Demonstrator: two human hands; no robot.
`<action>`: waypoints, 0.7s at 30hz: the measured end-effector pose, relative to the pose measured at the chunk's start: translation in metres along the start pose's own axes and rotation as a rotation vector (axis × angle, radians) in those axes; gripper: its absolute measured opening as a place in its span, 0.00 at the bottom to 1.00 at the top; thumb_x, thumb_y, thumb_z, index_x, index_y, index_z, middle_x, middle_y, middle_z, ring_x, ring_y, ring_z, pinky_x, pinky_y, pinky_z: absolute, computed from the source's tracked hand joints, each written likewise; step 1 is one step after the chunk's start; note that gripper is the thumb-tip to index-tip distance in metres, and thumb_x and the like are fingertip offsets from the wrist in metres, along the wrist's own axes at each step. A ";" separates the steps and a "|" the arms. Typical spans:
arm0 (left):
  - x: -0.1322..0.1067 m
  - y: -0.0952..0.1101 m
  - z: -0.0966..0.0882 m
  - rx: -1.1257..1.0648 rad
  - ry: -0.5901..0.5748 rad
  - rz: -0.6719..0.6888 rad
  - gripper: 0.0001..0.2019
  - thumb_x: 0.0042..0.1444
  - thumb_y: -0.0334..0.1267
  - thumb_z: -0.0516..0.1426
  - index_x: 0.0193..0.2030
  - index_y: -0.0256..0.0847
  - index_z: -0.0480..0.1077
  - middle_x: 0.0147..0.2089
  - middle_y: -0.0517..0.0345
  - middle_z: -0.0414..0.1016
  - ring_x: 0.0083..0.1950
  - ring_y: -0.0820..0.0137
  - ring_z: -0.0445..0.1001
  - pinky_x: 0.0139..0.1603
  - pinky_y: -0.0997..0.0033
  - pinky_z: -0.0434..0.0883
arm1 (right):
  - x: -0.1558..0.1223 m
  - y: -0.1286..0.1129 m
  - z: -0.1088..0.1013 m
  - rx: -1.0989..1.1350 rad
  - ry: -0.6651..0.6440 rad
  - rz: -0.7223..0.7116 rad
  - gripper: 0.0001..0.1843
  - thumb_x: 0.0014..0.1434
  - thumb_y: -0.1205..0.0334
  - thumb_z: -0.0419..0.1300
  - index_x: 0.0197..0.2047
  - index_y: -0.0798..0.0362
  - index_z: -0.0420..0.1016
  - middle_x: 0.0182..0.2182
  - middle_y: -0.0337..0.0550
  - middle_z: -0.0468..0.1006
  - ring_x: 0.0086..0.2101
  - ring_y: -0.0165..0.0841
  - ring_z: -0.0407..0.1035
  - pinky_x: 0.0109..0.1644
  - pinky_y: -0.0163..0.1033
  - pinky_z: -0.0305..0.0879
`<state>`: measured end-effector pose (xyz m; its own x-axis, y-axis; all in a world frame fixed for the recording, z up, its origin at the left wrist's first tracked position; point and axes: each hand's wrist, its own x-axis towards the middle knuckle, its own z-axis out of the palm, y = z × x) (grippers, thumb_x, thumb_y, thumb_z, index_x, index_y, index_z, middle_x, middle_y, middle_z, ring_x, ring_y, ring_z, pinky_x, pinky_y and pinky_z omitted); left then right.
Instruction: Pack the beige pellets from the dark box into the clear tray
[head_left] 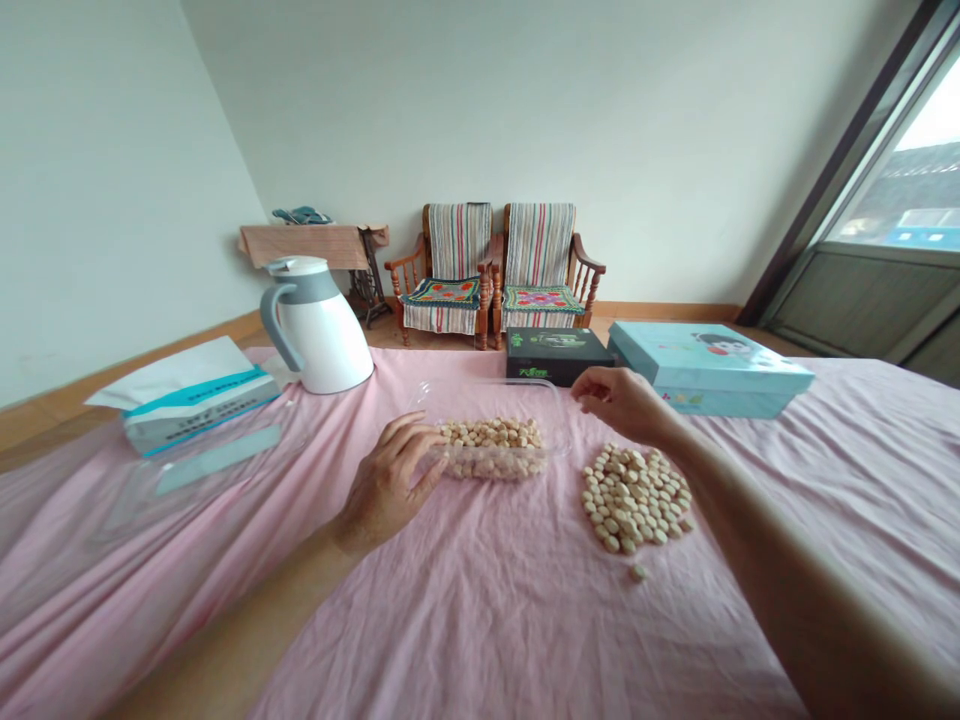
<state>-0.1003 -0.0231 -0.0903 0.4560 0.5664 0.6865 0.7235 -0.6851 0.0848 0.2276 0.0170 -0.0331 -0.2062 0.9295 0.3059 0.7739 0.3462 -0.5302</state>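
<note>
Two heaps of pale nuts lie on a pink cloth [480, 620]: one inside a clear plastic tub [491, 462], another loose just right of it [634, 497]. Relative to the tub, the left hand [386, 487] sits at its left end, fingers curled narrowly against the wall, apparently holding it; the right hand [615, 403] hovers beyond its far right corner, fingers half-curled, contents undeterminable.
</note>
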 end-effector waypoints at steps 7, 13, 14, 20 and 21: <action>0.000 0.000 -0.001 -0.003 0.001 0.004 0.10 0.58 0.33 0.55 0.47 0.41 0.66 0.47 0.53 0.73 0.59 0.61 0.65 0.60 0.55 0.66 | -0.004 0.029 0.011 -0.647 -0.413 0.205 0.14 0.47 0.78 0.55 0.36 0.60 0.77 0.36 0.56 0.80 0.36 0.39 0.74 0.32 0.35 0.60; 0.001 0.000 -0.001 -0.008 0.003 -0.002 0.10 0.58 0.33 0.55 0.47 0.42 0.66 0.47 0.53 0.72 0.59 0.60 0.65 0.60 0.55 0.66 | -0.004 0.037 0.015 -0.642 -0.398 0.198 0.10 0.46 0.75 0.56 0.30 0.58 0.78 0.32 0.52 0.80 0.35 0.37 0.74 0.33 0.34 0.60; 0.001 0.001 -0.001 -0.008 0.003 -0.001 0.10 0.58 0.33 0.55 0.47 0.42 0.66 0.47 0.53 0.72 0.59 0.60 0.65 0.60 0.55 0.66 | -0.003 0.038 0.014 -0.629 -0.360 0.207 0.11 0.46 0.75 0.55 0.29 0.57 0.77 0.32 0.51 0.80 0.35 0.37 0.74 0.33 0.34 0.61; 0.001 0.001 -0.001 -0.005 -0.008 0.002 0.10 0.58 0.33 0.55 0.47 0.42 0.66 0.47 0.53 0.72 0.59 0.60 0.64 0.61 0.55 0.65 | 0.003 0.018 0.006 -0.128 0.000 0.068 0.06 0.47 0.68 0.56 0.30 0.55 0.73 0.26 0.41 0.76 0.28 0.31 0.70 0.32 0.33 0.62; 0.001 0.001 -0.001 -0.004 -0.009 0.002 0.10 0.58 0.33 0.55 0.47 0.41 0.66 0.47 0.53 0.72 0.60 0.60 0.64 0.61 0.55 0.65 | 0.003 0.011 0.006 0.010 0.014 0.027 0.05 0.48 0.66 0.57 0.31 0.55 0.73 0.25 0.40 0.76 0.27 0.30 0.70 0.31 0.33 0.62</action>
<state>-0.1002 -0.0238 -0.0887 0.4620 0.5697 0.6797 0.7207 -0.6878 0.0866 0.2315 0.0240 -0.0428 -0.1767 0.9368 0.3019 0.7733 0.3219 -0.5462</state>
